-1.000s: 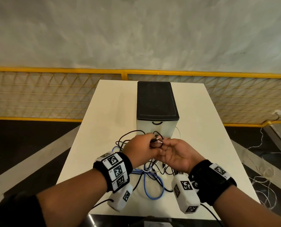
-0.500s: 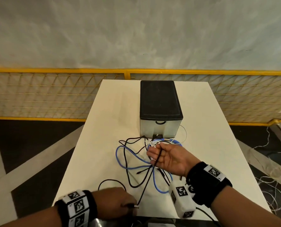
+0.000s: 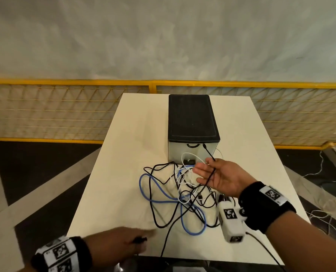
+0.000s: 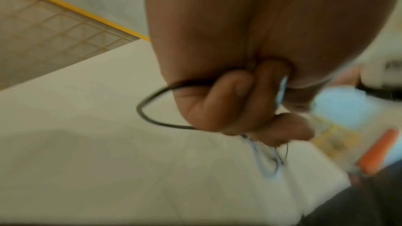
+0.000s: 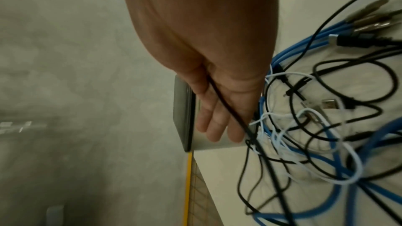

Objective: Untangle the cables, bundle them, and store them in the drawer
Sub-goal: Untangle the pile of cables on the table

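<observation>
A tangle of black, white and blue cables (image 3: 182,195) lies on the white table (image 3: 124,154), in front of a small drawer unit (image 3: 192,118) with a black top and its drawer closed. My right hand (image 3: 206,171) hovers palm-up over the tangle with straight fingers. A black cable (image 3: 210,173) runs across its palm, and the cable's free end sticks up before the drawer front. The right wrist view shows the same black cable (image 5: 224,102) over the flat fingers (image 5: 217,123). My left hand (image 3: 124,244) is at the near table edge, its curled fingers (image 4: 228,106) holding a black cable (image 4: 147,99).
A yellow-framed mesh fence (image 3: 65,110) runs behind the table. Loose white wires (image 3: 320,213) lie on the floor to the right. The blue cable (image 3: 145,185) loops out to the left of the tangle. The left wrist view is blurred.
My left hand has pulled back from the tangle to the near table edge, holding a black cable end. My right hand has opened and shifted slightly right, with the cable across its palm.
</observation>
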A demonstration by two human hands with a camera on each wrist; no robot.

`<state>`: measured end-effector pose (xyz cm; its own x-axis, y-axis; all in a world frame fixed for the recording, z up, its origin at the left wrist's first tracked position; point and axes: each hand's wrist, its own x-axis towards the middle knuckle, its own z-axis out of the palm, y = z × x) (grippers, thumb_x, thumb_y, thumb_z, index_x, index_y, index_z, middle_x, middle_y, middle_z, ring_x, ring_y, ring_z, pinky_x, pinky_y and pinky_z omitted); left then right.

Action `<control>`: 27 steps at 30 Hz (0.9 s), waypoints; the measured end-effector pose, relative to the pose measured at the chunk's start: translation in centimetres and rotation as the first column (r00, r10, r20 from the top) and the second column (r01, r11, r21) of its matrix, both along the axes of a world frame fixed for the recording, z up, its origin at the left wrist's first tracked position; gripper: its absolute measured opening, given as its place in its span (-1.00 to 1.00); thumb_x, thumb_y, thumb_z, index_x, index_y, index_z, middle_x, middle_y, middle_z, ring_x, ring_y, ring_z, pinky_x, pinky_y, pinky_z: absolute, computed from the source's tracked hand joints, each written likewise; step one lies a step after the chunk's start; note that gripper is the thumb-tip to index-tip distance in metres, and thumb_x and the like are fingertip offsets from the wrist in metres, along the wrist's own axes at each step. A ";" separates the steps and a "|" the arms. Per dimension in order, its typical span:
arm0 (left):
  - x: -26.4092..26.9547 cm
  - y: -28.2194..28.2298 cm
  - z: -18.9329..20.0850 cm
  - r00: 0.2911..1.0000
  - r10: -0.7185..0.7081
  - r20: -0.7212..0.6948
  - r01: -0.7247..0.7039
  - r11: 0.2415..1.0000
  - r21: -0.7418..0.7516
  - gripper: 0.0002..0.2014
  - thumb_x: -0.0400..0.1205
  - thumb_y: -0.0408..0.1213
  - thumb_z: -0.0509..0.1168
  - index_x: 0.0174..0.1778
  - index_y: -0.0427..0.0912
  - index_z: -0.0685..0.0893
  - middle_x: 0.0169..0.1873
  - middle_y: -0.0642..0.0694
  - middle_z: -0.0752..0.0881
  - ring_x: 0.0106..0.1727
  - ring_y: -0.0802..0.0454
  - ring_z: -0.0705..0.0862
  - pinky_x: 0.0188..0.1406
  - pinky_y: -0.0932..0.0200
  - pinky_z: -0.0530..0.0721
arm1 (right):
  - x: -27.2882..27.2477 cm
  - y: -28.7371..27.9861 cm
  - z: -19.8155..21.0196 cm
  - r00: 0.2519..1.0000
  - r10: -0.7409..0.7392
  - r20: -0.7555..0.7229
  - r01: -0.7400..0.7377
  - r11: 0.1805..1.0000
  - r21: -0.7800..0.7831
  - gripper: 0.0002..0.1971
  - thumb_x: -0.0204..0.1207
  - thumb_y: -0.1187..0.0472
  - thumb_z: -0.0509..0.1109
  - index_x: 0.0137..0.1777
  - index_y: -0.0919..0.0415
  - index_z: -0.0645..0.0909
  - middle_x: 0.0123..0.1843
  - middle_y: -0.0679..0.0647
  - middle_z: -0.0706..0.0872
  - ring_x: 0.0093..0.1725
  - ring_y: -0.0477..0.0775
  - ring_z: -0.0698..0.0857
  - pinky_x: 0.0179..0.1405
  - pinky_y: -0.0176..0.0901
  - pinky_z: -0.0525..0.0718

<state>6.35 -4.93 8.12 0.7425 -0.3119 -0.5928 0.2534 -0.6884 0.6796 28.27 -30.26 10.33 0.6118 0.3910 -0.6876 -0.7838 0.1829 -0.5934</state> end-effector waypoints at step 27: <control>6.2 -4.7 -0.2 0.930 -0.341 0.139 0.289 0.909 0.299 -0.85 0.49 -0.11 0.35 -0.15 -0.09 0.62 -0.16 -0.11 0.71 -0.11 -0.07 0.66 -0.15 0.04 0.57 | -2.8 -2.7 3.1 0.933 0.296 0.203 -0.269 0.952 -0.149 -0.89 0.68 0.33 0.25 0.03 0.19 0.62 0.14 0.25 0.83 0.15 0.25 0.81 -0.06 0.06 0.73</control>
